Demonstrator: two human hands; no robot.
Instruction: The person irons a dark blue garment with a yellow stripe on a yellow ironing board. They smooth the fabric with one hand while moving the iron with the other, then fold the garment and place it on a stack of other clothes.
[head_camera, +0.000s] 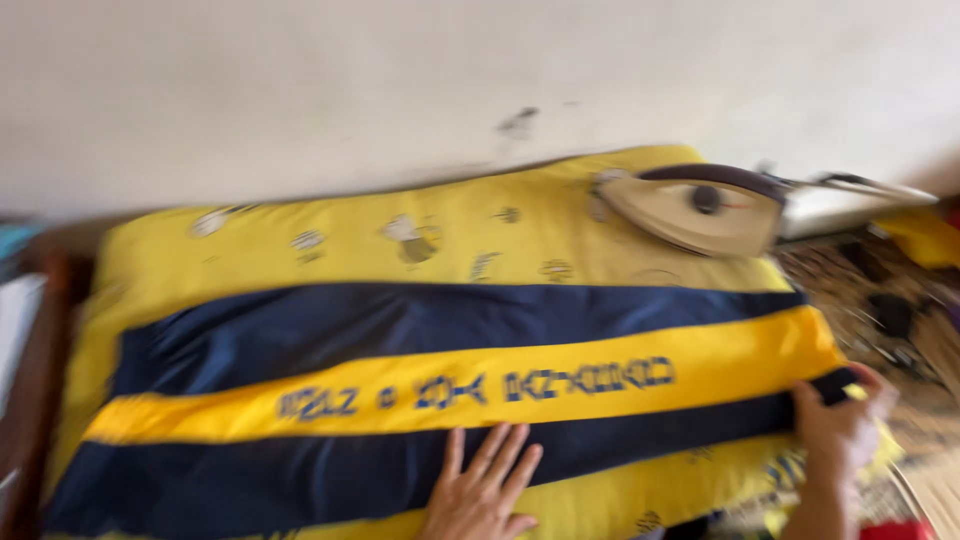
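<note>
Fingers (500, 455) of the left hand (480, 495) lie spread and flat, released, pressing the navy and yellow striped cloth (450, 385). That cloth stretches its long axis left to right across the yellow padded board (330, 245), away from both hands toward the wall. The right hand (840, 430) pinches the cloth's right end, nearer its edge. An iron (695, 210) rests on the board's far right, well apart from both hands.
</note>
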